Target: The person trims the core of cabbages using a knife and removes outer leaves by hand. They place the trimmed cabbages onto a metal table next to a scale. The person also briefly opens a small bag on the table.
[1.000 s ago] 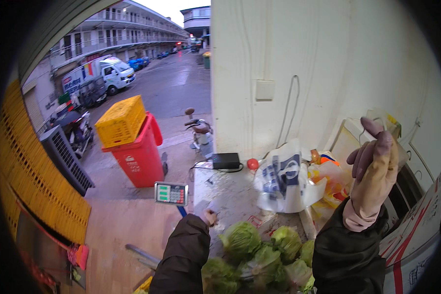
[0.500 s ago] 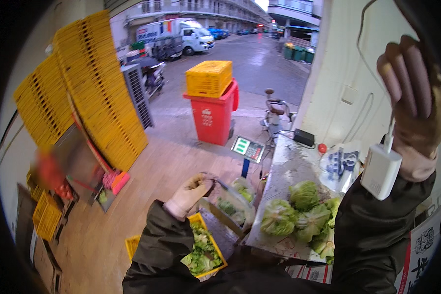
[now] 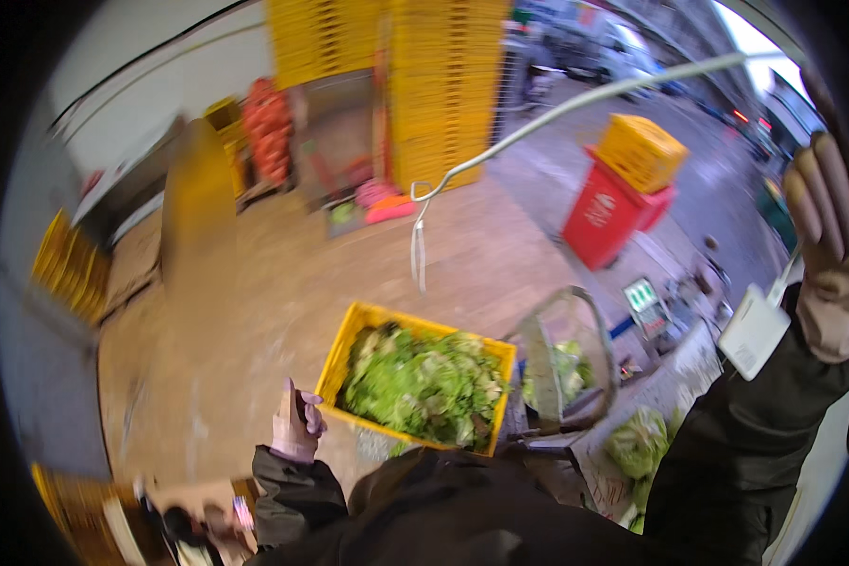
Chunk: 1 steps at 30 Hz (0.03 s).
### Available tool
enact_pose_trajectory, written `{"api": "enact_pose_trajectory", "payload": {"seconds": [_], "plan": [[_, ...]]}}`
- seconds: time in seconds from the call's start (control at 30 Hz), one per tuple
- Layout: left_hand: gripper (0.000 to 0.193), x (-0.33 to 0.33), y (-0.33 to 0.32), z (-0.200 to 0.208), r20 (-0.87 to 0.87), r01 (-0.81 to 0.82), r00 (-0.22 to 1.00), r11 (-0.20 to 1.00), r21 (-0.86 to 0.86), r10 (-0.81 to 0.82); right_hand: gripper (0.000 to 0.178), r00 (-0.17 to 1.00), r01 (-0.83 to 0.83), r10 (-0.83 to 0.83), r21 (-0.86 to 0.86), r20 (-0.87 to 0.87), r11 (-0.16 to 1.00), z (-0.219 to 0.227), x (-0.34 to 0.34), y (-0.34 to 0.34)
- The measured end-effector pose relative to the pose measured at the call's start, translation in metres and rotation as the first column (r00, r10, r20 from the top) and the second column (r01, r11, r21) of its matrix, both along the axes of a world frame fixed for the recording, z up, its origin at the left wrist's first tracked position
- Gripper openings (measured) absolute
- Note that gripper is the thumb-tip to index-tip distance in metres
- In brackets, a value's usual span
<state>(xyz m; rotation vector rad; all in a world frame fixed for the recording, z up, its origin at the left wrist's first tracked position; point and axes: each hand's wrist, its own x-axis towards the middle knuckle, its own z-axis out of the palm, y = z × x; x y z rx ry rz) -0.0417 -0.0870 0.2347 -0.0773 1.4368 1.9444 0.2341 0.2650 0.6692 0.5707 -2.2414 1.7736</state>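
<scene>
My left hand (image 3: pixel 297 420), in a pale glove, is beside the left end of a yellow crate (image 3: pixel 401 436). Its fingers are partly spread, and I see nothing held. Loose leafy greens (image 3: pixel 424 385) fill that crate. Gloved too, my right hand (image 3: pixel 825 203) is raised at the right edge, its fingers bent and pressed together. Whatever they grip is lost in the dark rim. A white power bank (image 3: pixel 755 332) dangles by its cable below that hand, in front of the sleeve. Right of the crate stands a clear-sided bag (image 3: pixel 568 363) with a hoop-like rim and greens inside.
Lettuce heads (image 3: pixel 637 441) lie on a bench at right, near a scale display (image 3: pixel 641 295). A red wheeled bin (image 3: pixel 602 212) carries a yellow crate (image 3: pixel 640 151). Stacked yellow crates (image 3: pixel 453 94) stand behind. A white hooked rod (image 3: pixel 575 99) crosses above. Another person (image 3: pixel 184 524) shows at lower left.
My view has swung left and down, bringing the crate of greens to the middle. My left hand has come away from the hooped bag. The right hand stays raised with the power bank hanging.
</scene>
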Motion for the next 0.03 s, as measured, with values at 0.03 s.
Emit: {"api": "enact_pose_trajectory", "payload": {"seconds": [0.03], "plan": [[0.051, 0.0062, -0.0206, -0.0075, 0.063, -0.096, 0.993, 0.995, 0.015, 0.095, 0.041, 0.997, -0.077, 0.077, -0.016, 0.010, 0.997, -0.0058, -0.0185, 0.0020]]}}
